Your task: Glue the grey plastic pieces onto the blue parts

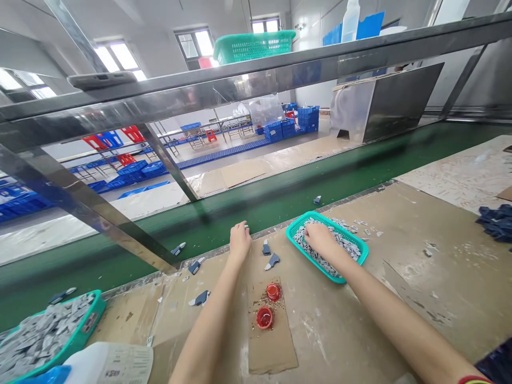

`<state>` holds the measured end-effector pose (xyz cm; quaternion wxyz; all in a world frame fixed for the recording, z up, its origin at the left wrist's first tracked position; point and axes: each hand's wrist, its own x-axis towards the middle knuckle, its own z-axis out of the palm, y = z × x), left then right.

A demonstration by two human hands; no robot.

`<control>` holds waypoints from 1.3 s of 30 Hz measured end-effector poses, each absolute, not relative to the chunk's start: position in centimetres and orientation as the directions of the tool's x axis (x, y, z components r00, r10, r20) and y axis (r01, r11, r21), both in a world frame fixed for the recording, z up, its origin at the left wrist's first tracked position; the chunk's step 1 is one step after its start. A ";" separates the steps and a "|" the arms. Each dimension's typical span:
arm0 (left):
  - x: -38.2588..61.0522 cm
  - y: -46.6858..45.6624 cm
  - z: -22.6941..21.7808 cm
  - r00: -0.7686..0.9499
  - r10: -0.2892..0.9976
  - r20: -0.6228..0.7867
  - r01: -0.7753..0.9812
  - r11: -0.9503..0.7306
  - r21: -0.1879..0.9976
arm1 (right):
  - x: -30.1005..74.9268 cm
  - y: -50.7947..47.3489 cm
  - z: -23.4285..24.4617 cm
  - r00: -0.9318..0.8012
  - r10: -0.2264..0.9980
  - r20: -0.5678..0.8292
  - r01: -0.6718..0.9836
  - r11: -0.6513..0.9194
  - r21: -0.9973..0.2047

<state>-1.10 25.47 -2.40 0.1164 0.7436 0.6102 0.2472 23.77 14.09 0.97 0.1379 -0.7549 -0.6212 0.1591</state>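
Two bare hands reach out over a stained work table (400,277) beside a green conveyor belt (224,218). The left hand (240,241) sits at the table's edge by the belt, its fingers curled down; whether they pinch anything is hidden. The right hand (320,238) lies in a small teal plastic basket (362,251), fingers pressed into a heap of small grey-and-white pieces (320,258). It is not spread wide, but its fingers are hidden enough that I cannot tell if it has hold of any.

More of the pieces lie loose around the basket. Several larger blue-grey pieces (272,261) sit on the table between the hands and just beyond the left forearm. Below them, two red caps (269,305) stand on a cardboard strip (272,341), with brown crumbs scattered around them.

At the lower left, a larger teal basket (94,309) is heaped with similar pieces, beside a white container (108,364). A pile of dark blue pieces (496,223) lies at the right edge. Beyond a steel rail (280,69), blue crates (298,125) are stacked on the factory floor.
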 end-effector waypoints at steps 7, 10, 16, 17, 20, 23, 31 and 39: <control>1.3 20.7 -2.4 0.238 0.970 0.040 0.904 -0.237 0.356 | 24.1 9.9 2.3 0.013 0.997 0.074 0.652 0.048 -0.757; 1.7 19.7 -2.3 0.249 0.968 -0.015 0.909 -0.228 0.349 | 22.2 8.5 1.6 -0.037 0.998 0.053 0.322 0.062 -0.945; -1.9 16.2 -1.0 0.195 0.981 0.009 0.867 -0.176 0.465 | 17.9 6.4 -1.5 -0.096 0.994 -0.057 0.028 -0.054 -0.998; -2.9 15.2 -0.6 0.180 0.983 0.028 0.848 -0.169 0.502 | 17.5 6.2 -1.9 -0.099 0.993 -0.066 0.029 -0.064 -0.998; -5.6 11.5 0.3 0.119 0.990 0.080 0.766 -0.143 0.627 | 16.5 5.9 -2.9 -0.062 0.994 -0.085 0.030 -0.084 -0.996; -7.2 7.2 0.4 0.010 0.994 0.112 0.643 -0.092 0.761 | 15.8 6.0 -3.4 -0.009 0.994 -0.113 0.015 -0.113 -0.994; -6.1 -0.9 -1.4 -0.430 0.901 -0.056 0.049 0.086 0.995 | 14.4 6.1 -4.0 0.011 0.983 -0.185 0.002 -0.185 -0.983; -3.6 -1.0 -1.7 -0.369 0.929 -0.027 -0.024 0.019 1.000 | 15.4 5.3 -1.8 -0.112 0.954 -0.279 -0.169 -0.295 -0.940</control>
